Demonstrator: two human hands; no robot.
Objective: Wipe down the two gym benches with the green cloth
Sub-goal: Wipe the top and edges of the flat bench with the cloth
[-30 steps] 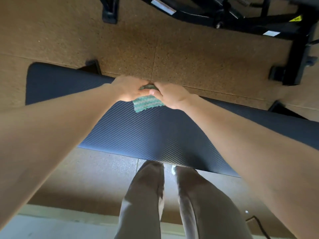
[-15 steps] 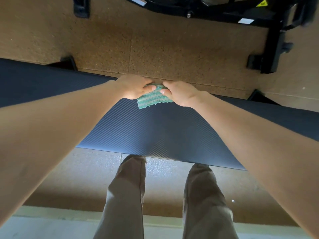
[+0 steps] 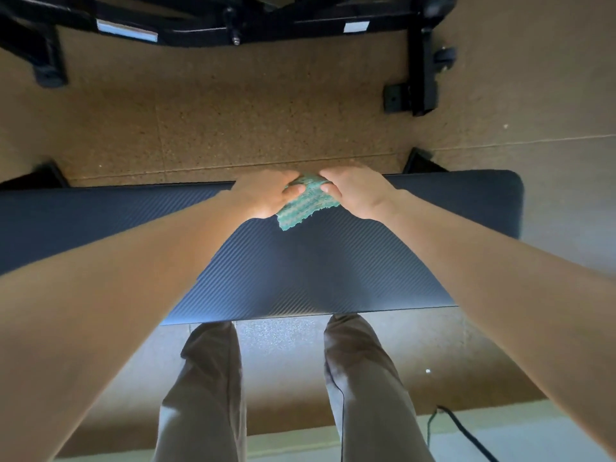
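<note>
On a cork-brown floor (image 3: 266, 121), the dark bench (image 3: 300, 271) carries the green cloth (image 3: 306, 208), gripped by left hand (image 3: 266, 195) and right hand (image 3: 358, 191) at its far edge.

Floor (image 3: 266, 121) of brown speckled tiles with visible seams carries a black metal frame (image 3: 200, 31) bearing white labels (image 3: 356, 27) along the far side, with a pale strip (image 3: 533, 440) and a black cable (image 3: 466, 432) at near right, lit unevenly.

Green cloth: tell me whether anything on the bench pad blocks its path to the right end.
Nothing visible does. The left hand and right hand grip the green cloth at the far edge of the bench pad. No object shows on the pad rightward to its rounded end, though the right forearm hides part of it.
</note>
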